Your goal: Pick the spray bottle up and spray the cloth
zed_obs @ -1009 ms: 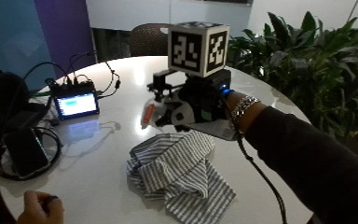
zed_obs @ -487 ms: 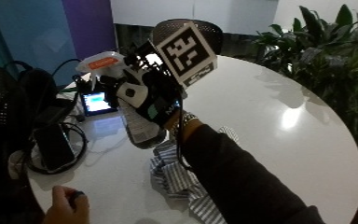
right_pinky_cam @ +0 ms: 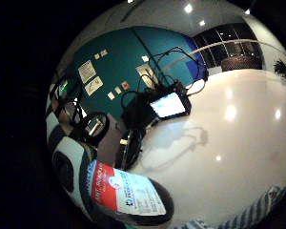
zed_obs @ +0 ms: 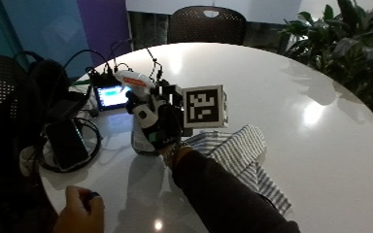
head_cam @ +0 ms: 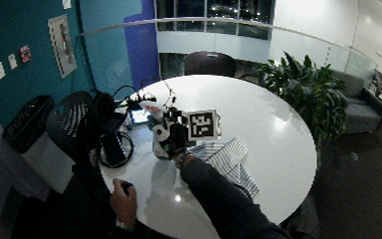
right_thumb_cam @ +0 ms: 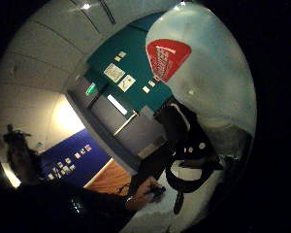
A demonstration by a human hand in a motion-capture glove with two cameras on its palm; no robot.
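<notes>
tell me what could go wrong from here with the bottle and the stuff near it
1. The gloved right hand holds the clear spray bottle with the orange-and-white head beside the small lit screen and its cables; a spray aimed that way might wet the electronics.
2. The striped grey-and-white cloth lies on the hand's other side, so the mist may miss it.
3. The grip sits high on the bottle; it could tip.

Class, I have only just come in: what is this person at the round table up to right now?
A person at the white table grips a spray bottle in the gloved right hand, holding it upright at or just above the tabletop. The striped cloth lies crumpled beside it. The bare left hand rests near the table's edge, holding a small dark object. No spray is visible.
</notes>
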